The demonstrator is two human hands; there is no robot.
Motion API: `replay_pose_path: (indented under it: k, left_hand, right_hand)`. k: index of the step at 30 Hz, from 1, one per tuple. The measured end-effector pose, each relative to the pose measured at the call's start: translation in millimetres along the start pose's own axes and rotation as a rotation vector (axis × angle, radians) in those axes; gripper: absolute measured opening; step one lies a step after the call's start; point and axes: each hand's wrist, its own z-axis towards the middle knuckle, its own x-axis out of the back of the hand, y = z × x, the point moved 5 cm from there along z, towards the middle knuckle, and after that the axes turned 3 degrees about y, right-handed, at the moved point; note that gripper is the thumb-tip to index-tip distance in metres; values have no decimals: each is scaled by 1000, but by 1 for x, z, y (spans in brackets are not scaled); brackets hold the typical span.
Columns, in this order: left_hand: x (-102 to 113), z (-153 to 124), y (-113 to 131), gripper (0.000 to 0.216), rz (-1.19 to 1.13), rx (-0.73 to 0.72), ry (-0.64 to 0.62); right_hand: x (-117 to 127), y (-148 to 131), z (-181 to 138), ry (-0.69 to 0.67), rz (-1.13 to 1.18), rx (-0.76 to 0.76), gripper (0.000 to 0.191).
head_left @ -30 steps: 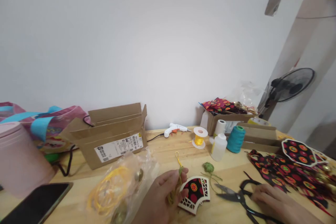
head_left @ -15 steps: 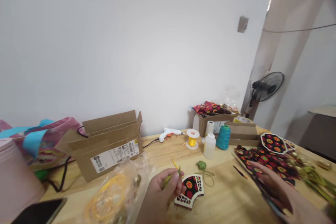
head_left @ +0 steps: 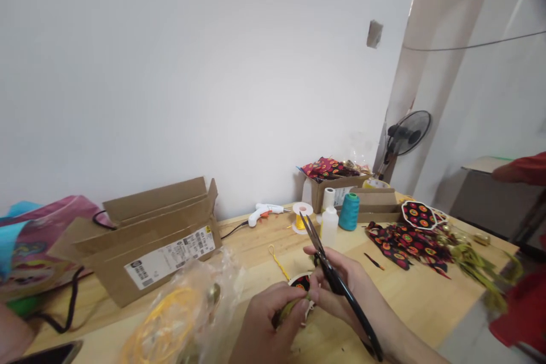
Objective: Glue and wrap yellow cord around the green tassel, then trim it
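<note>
My left hand (head_left: 275, 318) is closed on a green tassel (head_left: 288, 310), partly hidden by the fingers. Scissors with black handles (head_left: 336, 281) lie across my right hand (head_left: 347, 284), which grips them with the blades pointing up and away. The right fingertips meet the left ones at the tassel's end. Behind both hands lies a white-rimmed piece with dark flowered fabric (head_left: 302, 282), mostly covered. A yellow cord loop (head_left: 279, 261) stretches out from it on the table. The green thread ball is almost wholly hidden behind my right hand.
On the left are an open cardboard box (head_left: 153, 250) and a plastic bag with yellow cord (head_left: 170, 318). A glue gun (head_left: 264, 212), a white bottle (head_left: 329, 227) and a teal thread cone (head_left: 350, 211) stand behind. Flowered fabric (head_left: 409, 244) lies right; a red-sleeved person (head_left: 522, 169) is at the far right.
My right hand has come from the right side of the table, carrying the scissors, to meet my left hand. The view has turned rightward, and a red-sleeved person now shows at the right edge.
</note>
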Motion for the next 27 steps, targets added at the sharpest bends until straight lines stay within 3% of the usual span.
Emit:
replay_pose_path:
  k: [4,8,10,17,22,27]
  left_hand:
    - [-2,-2,-10,21,-208,117,62]
    - [-6,0,-12,23,-320,208,-17]
    - [-7,2,-11,26,-362,206,-49]
    - [-2,1,-21,28,-535,301,96]
    - [0,1,-19,27,-459,281,95]
    - [2,1,-13,21,-383,230,90]
  right_hand:
    - [-2,-3,-3,31,159,-23,50]
    - [-10,11,-3,59,456,-109,46]
    - [-11,17,-3,72,470,-106,46]
    - [12,11,-19,67,-241,170,38]
    - [26,-1,-34,102,-778,349,40]
    - [21,-11,-32,106,-991,384,37]
